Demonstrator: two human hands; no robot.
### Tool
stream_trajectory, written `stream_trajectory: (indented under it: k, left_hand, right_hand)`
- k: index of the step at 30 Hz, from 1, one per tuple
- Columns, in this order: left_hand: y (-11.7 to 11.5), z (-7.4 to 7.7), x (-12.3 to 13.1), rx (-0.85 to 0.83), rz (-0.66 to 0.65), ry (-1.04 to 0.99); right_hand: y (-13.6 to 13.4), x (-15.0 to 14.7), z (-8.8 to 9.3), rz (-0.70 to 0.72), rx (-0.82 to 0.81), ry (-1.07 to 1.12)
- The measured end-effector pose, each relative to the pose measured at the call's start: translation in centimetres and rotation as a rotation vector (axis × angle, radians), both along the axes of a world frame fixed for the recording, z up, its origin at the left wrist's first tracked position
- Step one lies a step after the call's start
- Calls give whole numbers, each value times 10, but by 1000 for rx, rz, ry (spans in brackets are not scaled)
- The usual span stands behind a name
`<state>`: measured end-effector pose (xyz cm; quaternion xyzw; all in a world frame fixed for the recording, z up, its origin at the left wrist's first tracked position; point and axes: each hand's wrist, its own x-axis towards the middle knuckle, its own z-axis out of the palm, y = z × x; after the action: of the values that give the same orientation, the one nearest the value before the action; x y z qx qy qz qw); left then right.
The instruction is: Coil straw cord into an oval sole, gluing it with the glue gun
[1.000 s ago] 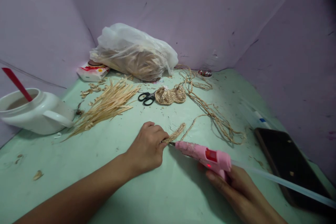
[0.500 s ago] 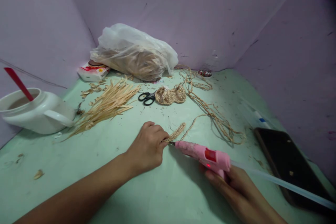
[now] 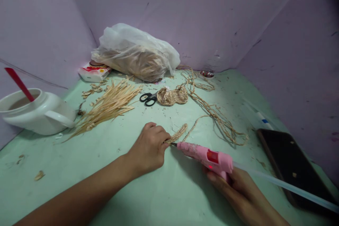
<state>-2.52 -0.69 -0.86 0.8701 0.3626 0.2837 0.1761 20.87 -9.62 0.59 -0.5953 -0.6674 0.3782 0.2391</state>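
My left hand [image 3: 150, 146] is closed on one end of a short piece of braided straw cord [image 3: 179, 133], held just above the green tabletop. A pink hot glue gun [image 3: 203, 155] is in my right hand [image 3: 238, 187], its fingers wrapped round the handle. The gun's dark nozzle points left and meets the cord close to my left fingertips; whether glue is coming out I cannot tell. A red light glows on its side. From its back runs a long clear glue stick [image 3: 288, 186]. Beyond my hands lies a coiled straw piece [image 3: 172, 96] beside black-handled scissors [image 3: 148, 99].
Loose cord [image 3: 219, 122] trails across the right of the table. Dry straw strips [image 3: 111, 104] lie left, near a white pot [image 3: 50, 116] with a red stick [image 3: 18, 84]. A plastic bag [image 3: 137, 54] rests against the wall. A dark phone [image 3: 293, 169] lies at right.
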Motion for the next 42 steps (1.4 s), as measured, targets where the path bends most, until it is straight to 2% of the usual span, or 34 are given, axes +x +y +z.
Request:
stream_trajectory:
  k: [6, 11, 19, 25, 31, 42]
  left_hand:
    - [-1, 0, 0, -9, 6, -3]
    - [0, 0, 0, -6, 6, 0]
    - [-1, 0, 0, -1, 11, -2]
    - [-1, 1, 0, 15, 7, -5]
    - [-1, 1, 1, 4, 7, -2]
    - [-1, 2, 1, 15, 2, -9]
  right_hand:
    - [-1, -1, 1, -21, 22, 3]
    - [-2, 4, -6, -45, -40, -18]
    - [-3, 3, -4, -42, -62, 28]
    - [-7, -2, -1, -180, 42, -28]
    - [-7, -5, 3, -197, 80, -2]
    - [-9, -1, -8, -232, 82, -35]
